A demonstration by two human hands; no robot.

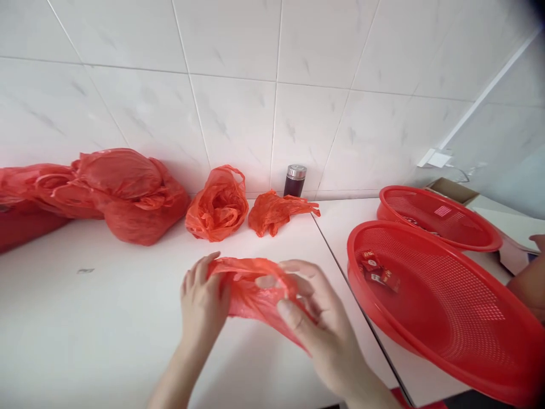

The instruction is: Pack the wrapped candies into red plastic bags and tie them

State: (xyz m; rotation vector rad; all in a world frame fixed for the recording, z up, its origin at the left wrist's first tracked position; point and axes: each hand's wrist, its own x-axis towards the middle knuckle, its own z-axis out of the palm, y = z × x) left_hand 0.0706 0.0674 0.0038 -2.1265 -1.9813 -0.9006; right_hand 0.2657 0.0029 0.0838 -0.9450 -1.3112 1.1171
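Both of my hands hold one thin red plastic bag (251,284) just above the white tabletop (106,324). My left hand (202,304) grips its left edge with curled fingers. My right hand (317,324) pinches the right side, thumb and fingers pressed on the crumpled film. The bag stretches between the two hands and its lower part trails under my right hand.
Crumpled red bags (218,205) (276,211) and a large stuffed red bag (128,193) lie by the tiled wall, beside a dark metal-capped flask (294,180). Two red mesh baskets (447,307) (438,216) sit at right, the nearer holding small red packets (378,272). Another person's arm (530,284) shows at right edge.
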